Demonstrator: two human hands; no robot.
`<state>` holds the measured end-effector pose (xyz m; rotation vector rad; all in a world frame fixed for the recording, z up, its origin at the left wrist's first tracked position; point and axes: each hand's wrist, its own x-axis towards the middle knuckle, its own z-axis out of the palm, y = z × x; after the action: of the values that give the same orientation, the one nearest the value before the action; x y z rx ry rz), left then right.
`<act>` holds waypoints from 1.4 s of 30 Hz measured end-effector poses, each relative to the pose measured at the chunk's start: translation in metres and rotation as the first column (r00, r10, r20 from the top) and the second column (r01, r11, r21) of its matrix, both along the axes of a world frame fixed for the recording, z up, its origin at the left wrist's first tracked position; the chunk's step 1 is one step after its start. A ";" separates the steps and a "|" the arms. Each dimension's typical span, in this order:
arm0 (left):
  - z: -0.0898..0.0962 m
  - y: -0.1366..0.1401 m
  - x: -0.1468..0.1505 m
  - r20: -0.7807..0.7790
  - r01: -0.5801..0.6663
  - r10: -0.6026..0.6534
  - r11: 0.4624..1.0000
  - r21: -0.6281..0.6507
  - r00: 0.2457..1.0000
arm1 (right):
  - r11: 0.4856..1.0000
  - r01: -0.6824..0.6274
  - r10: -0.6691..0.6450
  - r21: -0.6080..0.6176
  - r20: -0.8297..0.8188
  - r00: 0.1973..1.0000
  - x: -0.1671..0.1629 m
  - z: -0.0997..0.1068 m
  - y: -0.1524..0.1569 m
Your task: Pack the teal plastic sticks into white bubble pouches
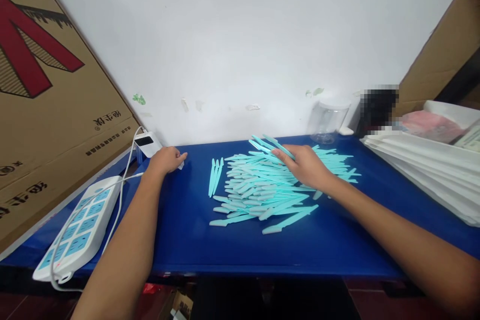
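Your forearms reach over the near surface. Your right hand grips turquoise razors; your left hand curls, contents unclear.

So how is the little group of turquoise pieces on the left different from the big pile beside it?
The small group has just three pieces; the big pile has many, overlapping.
The small group's pieces lie side by side, pointing away from the person; most in the big pile lie crosswise.
The right hand is over the big pile, but away from the small group.
Both are turquoise and lie on the blue table.
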<state>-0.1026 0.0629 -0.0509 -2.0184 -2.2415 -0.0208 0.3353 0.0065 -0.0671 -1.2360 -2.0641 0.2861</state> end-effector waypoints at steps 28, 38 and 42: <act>-0.018 -0.093 0.215 0.832 0.356 -0.554 0.783 0.510 0.028 | 0.922 -0.298 0.176 -0.247 -0.420 0.890 -0.047 -0.002 -0.046; -0.016 -0.090 0.214 0.886 0.352 -0.457 0.818 0.454 -0.080 | 0.886 -0.351 0.221 -0.303 -0.390 0.894 -0.046 -0.001 -0.048; -0.016 -0.091 0.216 0.879 0.341 -0.472 0.817 0.466 -0.070 | 0.932 -0.297 0.247 -0.209 -0.236 0.940 -0.043 0.002 -0.048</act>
<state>0.1132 -0.0284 -0.0672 -2.9571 -1.5324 -2.2373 0.2922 -0.0412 -0.0647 -1.0017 -2.0597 0.7846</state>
